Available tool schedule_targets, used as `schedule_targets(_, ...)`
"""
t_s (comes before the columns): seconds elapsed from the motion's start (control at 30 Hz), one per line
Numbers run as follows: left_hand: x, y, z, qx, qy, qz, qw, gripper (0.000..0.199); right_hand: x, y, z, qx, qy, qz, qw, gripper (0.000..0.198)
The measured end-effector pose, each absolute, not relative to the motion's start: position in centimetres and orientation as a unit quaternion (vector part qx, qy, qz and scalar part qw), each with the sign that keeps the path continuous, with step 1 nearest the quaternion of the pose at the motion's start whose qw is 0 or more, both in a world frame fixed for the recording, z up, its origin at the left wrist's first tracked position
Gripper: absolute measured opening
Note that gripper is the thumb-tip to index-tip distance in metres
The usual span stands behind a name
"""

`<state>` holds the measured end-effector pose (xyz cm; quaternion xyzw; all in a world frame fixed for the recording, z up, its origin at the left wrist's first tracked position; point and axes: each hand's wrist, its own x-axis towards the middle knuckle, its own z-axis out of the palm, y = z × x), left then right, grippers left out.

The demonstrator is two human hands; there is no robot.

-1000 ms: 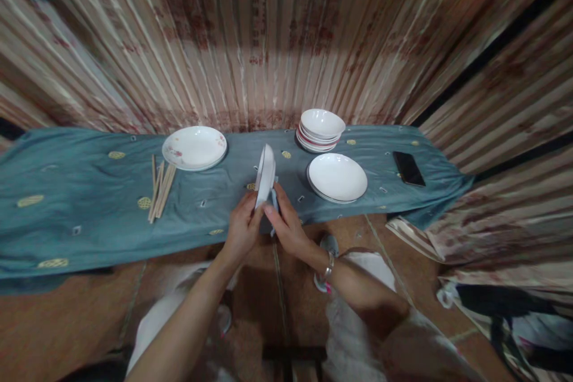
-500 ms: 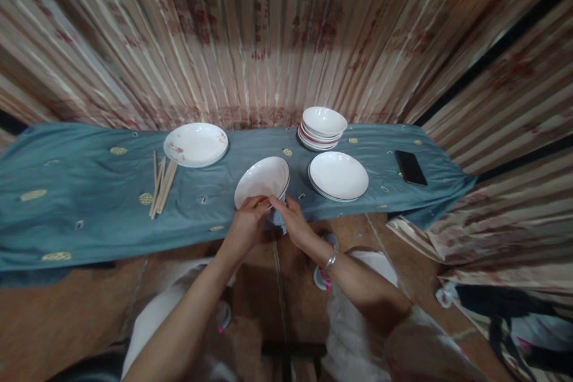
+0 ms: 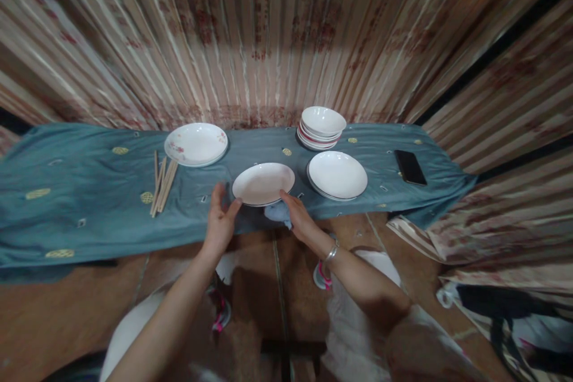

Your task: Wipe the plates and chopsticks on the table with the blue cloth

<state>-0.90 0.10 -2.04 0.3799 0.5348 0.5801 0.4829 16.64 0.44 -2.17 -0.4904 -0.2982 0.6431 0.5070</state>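
Observation:
A white plate (image 3: 263, 182) with a thin dark rim is held just above the table's front part, tilted a little. My right hand (image 3: 296, 213) grips it by the right front edge, thumb on the rim, with a light blue cloth (image 3: 278, 212) bunched below the plate in the same hand. Beside the left edge is my left hand (image 3: 221, 221), its thumb and fingers spread and the thumb tip at or very near the rim. Fingers under the plate on the right are hidden.
On the blue tablecloth (image 3: 107, 191) lie several wooden chopsticks (image 3: 165, 186) and floral plates (image 3: 197, 142) at left. Stacked bowls (image 3: 323, 122), white plates (image 3: 338, 174) and a black phone (image 3: 410, 167) are at right. A pleated curtain (image 3: 277, 36) hangs behind.
My left hand has moved left from the plate's front edge to its left side, and its fingers have spread. The plate has turned from a steep slant to nearly level.

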Motion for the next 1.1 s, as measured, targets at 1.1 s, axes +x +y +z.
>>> schedule_targets(1.1, 1.3, -0.3, -1.6, 0.267, 0.441, 0.562, 0.647, 0.040, 19.6, 2.1, -1.0, -0.550, -0.794, 0.179, 0.187, 0.046)
